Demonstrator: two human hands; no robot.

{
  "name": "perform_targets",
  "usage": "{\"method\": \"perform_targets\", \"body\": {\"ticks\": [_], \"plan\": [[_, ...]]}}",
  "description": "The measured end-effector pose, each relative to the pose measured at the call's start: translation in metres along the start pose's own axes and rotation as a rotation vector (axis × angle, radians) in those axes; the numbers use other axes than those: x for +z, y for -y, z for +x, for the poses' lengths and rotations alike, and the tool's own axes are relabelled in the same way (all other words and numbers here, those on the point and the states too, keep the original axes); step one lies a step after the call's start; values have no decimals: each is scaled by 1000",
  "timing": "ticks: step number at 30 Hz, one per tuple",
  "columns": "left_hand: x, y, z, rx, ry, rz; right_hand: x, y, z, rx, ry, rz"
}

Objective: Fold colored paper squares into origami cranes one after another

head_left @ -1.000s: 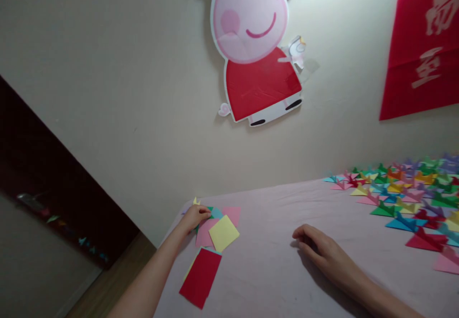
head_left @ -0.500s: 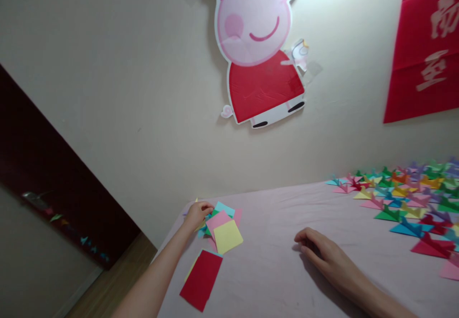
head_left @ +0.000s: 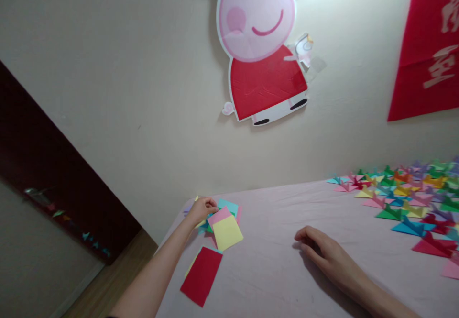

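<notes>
My left hand (head_left: 202,211) is over the far end of a loose pile of coloured paper sheets. Its fingers are bent and pressed together beside the corner of a pink sheet (head_left: 219,216); what they grip, if anything, is hidden. On top of that pile lies a yellow square sheet (head_left: 228,233), and a light blue sheet (head_left: 229,206) shows behind it. Nearer to me, a red sheet (head_left: 202,277) covers a smaller stack. My right hand (head_left: 321,247) rests on its side on the cloth, loosely curled, a gap between thumb and fingers, with nothing in it.
Rows of folded paper cranes (head_left: 412,191) in many colours stand at the right. A pale pink cloth (head_left: 272,270) covers the surface, which ends at the wall. A pig cutout (head_left: 267,83) and a red banner (head_left: 423,64) hang there. A dark door (head_left: 71,165) is at left.
My left hand has shifted slightly to the right over the pile. Less of the pink sheet shows from under the yellow one. My right hand has stayed put.
</notes>
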State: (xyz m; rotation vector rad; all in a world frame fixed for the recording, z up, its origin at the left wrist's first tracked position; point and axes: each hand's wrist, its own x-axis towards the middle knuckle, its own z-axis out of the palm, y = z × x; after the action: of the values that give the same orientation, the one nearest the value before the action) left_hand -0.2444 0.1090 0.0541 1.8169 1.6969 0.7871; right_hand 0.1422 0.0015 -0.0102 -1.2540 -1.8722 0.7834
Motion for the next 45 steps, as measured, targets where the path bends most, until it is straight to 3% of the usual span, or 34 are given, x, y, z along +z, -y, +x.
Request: {"method": "perform_targets", "body": {"ticks": [7,11,15,18,20,22,25,28,31,34,39,45], "plan": [[-11,-9,-3,9,-72,147,-2,5,0,15,1,-6],[-18,-17,-5,-9,-185,292,-3,9,0,18,0,-25],[-20,-39,-10,30,-334,446,-5,12,0,12,-10,-25],[-14,-64,-14,92,-375,550,-6,13,0,11,-13,-20],[0,-82,-20,160,-360,598,-6,11,-1,9,-19,-5],[25,-100,-33,249,-309,631,-5,9,-2,5,-46,20],[82,-121,-64,397,-174,647,-3,7,-3,-51,-144,22],[147,-134,-99,584,-46,589,-3,5,-3,-202,-180,-58],[190,-140,-123,568,20,515,-14,2,-4,-279,-90,-254],[202,-143,-134,496,100,399,-32,-6,-9,-257,17,-400],[197,-143,-141,473,202,399,-56,-15,-26,-281,141,-349],[200,-141,-133,467,159,392,-58,-3,-28,-182,136,-329]]}}
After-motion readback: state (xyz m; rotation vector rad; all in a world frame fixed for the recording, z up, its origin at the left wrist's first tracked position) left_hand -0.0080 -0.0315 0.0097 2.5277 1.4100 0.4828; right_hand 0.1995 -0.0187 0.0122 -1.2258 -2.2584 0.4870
